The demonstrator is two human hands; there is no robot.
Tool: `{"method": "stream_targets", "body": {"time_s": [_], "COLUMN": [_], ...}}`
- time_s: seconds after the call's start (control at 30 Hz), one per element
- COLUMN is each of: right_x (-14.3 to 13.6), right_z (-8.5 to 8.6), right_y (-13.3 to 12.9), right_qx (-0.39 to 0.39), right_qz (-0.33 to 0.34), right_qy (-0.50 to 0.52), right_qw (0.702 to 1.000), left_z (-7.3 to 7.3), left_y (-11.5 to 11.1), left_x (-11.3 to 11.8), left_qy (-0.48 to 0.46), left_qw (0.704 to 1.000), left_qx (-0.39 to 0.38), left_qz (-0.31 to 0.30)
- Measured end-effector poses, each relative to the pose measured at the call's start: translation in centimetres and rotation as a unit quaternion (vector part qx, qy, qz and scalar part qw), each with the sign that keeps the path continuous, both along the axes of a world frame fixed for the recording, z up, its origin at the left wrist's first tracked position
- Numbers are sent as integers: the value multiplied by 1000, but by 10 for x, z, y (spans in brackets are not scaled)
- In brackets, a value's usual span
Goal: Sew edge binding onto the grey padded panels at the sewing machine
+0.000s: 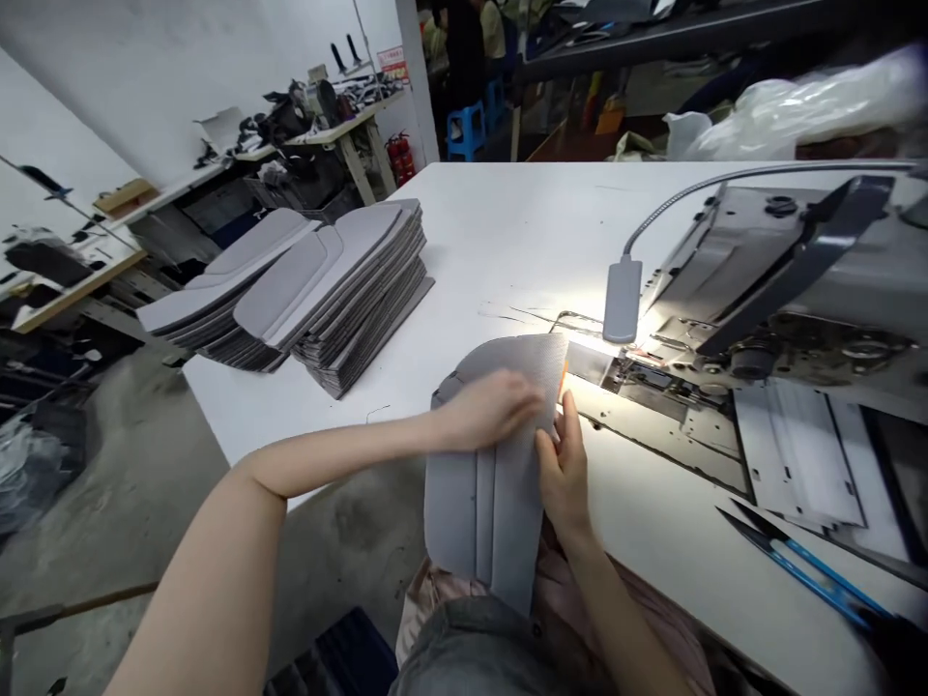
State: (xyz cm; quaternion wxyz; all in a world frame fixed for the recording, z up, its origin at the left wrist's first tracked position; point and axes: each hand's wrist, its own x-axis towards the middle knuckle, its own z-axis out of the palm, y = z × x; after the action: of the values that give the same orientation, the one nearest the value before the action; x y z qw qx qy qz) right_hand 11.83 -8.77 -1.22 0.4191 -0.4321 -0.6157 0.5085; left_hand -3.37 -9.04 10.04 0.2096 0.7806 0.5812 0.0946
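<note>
A grey padded fabric panel (453, 503) with stitched lines slants from the table's front edge down to my lap. My right hand (565, 474) grips its right edge, thumb on top and fingers beneath. A small orange piece (564, 375) shows at that edge, just above my right fingertips. Across the panel's upper part reaches my left hand (497, 406), blurred by motion, its fingers looking bent near the same edge. Whether they pinch anything is unclear. Right of the panel stands a sewing machine (790, 329), its needle area lit.
Two stacks of similar grey panels, a nearer stack (362, 300) and a left stack (217, 309), lie on the white table (507, 232). Blue-handled thread snips (804, 570) rest at the right. A lamp (622, 300) on a bent neck hangs beside the machine. Loose threads lie nearby.
</note>
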Motion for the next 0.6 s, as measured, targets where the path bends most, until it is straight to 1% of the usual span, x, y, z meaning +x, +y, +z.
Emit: {"method": "stream_targets", "body": {"time_s": [0.03,0.07,0.1,0.13,0.17,0.23,0.27,0.33,0.43,0.5,0.6], "right_x": [1,1,2,2,3,5,7,13,25,34,44], "right_z": [2,5,7,9,11,12,12,13,18,24,28], "right_y": [-1,-1,-1,-1,-1,0,1,3,7,10,12], "right_qx": [-1,4,8,12,15,21,26,41,57,44,24], "right_qz": [3,12,20,23,23,19,18,15,19,39,64], "right_qy": [0,0,1,1,0,-5,-10,-29,-89,-148,-194], "right_qw": [1000,1000,1000,1000,1000,1000,999,999,994,987,979], "left_z": [-3,-5,-6,-6,-6,-5,-4,-4,-12,-23,-43], "left_y": [17,34,50,65,77,96,102,111,120,127,137], "left_x": [-4,-8,-11,-14,-17,-21,-23,-25,-23,-17,-4], "left_qy": [-2,-6,-17,-36,-66,-149,-195,-275,-349,-376,-379], "left_qw": [997,992,991,993,996,988,977,951,915,900,899], "left_qx": [68,109,114,89,47,-46,-82,-138,-202,-208,-169], "left_qz": [33,60,72,67,48,-2,-21,-28,18,71,138]}}
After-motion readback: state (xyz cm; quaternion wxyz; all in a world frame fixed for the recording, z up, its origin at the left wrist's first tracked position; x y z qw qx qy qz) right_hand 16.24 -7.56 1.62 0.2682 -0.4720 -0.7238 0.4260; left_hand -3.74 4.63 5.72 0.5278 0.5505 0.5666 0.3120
